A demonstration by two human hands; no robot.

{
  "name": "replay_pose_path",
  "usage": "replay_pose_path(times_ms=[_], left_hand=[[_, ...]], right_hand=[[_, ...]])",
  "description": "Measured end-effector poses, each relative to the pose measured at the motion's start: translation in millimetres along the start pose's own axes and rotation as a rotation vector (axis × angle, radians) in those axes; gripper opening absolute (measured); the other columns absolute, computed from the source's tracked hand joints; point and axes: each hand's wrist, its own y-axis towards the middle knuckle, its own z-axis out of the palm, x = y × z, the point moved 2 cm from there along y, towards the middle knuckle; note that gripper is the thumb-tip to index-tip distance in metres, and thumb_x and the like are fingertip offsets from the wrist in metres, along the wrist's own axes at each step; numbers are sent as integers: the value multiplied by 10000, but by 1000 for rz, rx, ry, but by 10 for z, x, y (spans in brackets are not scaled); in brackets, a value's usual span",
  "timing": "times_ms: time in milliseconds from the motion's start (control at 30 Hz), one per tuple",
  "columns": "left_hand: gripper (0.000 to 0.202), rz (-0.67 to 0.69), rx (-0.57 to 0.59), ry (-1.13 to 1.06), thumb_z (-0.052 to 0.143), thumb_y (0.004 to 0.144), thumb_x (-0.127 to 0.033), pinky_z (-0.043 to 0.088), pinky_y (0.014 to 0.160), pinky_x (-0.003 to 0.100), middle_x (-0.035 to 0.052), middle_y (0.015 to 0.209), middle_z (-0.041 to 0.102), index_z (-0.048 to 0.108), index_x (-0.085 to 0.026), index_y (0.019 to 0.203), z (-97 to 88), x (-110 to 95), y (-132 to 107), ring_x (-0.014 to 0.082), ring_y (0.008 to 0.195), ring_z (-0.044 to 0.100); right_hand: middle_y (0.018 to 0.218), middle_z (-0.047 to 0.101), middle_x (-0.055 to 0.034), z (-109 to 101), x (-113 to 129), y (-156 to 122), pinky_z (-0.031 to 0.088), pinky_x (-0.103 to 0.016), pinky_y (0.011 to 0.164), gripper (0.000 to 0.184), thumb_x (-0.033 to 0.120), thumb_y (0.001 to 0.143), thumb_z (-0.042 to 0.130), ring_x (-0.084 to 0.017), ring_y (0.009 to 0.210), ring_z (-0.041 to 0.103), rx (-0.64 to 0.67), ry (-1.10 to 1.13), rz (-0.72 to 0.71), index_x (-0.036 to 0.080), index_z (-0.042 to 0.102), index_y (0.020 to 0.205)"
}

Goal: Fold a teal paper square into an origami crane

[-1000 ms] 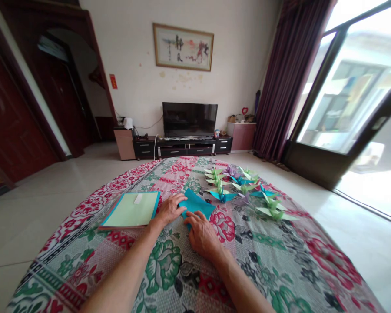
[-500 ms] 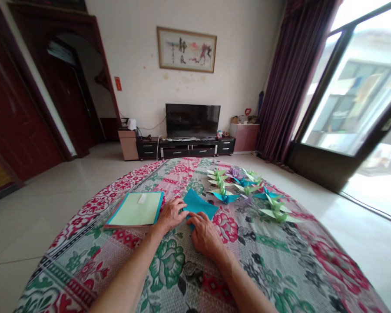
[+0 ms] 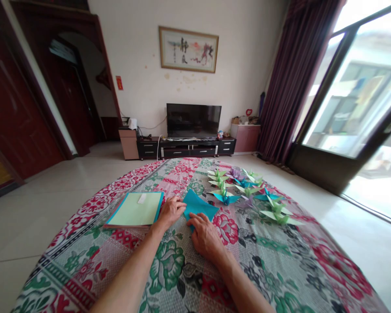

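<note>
A blue sheet of origami paper (image 3: 200, 206) lies on the patterned tablecloth in front of me, partly covered by my fingers. My left hand (image 3: 172, 210) is at its left edge, fingers bent and closed together on that edge; the fingertips are partly hidden. At the near edge, my right hand (image 3: 204, 232) has its fingers curled and pressed onto the paper. Right of the sheet stand several folded paper cranes, among them a blue crane (image 3: 226, 198) and a green crane (image 3: 278, 214).
A stack of coloured paper (image 3: 137, 210) with a small white slip (image 3: 142, 198) on top lies left of my left hand. The round table is covered by a floral tablecloth (image 3: 167, 265). Beyond it stand a television (image 3: 193, 121) and a low black cabinet (image 3: 177, 149).
My left thumb has drawn back from beside the right hand, and a gap has opened between the hands. The right hand and the blue sheet are nearly where they were.
</note>
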Motion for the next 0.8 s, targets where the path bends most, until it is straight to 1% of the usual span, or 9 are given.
replay_pose_path(times_ms=[133,333,433,667,800], left_hand=[[226,-31,-36,8,514,806,-253,428,884,333,53,991,633,722,-219,887,-5,-11,33,188,926,567],[231,-61,-80,59,501,801,-216,437,859,313,64,911,647,719,-196,874,-8,-17,80,178,874,579],[233,-64,-95,82,493,800,-206,446,840,304,60,876,648,716,-203,868,-12,-22,98,174,853,582],[257,-97,-95,133,461,807,-215,448,834,292,60,876,656,708,-207,879,-35,-31,136,181,850,591],[286,-120,-94,142,430,811,-184,436,853,298,68,892,656,700,-197,907,-11,-3,148,186,874,590]], right_hand=[[1238,544,-48,-2,-4,-2,334,-360,995,345,53,700,444,-207,1141,421,6,-2,8,190,597,977],[1240,544,-47,3,-2,-9,326,-365,1006,353,44,699,440,-202,1145,422,1,-3,9,196,597,977],[1246,542,-47,3,-3,-8,324,-371,1006,353,47,699,441,-201,1148,422,6,-10,12,199,600,976],[1240,547,-49,7,-9,2,331,-359,1000,348,51,697,446,-204,1140,423,7,-6,3,194,599,974],[1234,552,-54,17,-13,-1,319,-350,1009,346,48,697,443,-199,1137,422,0,0,1,186,601,972]])
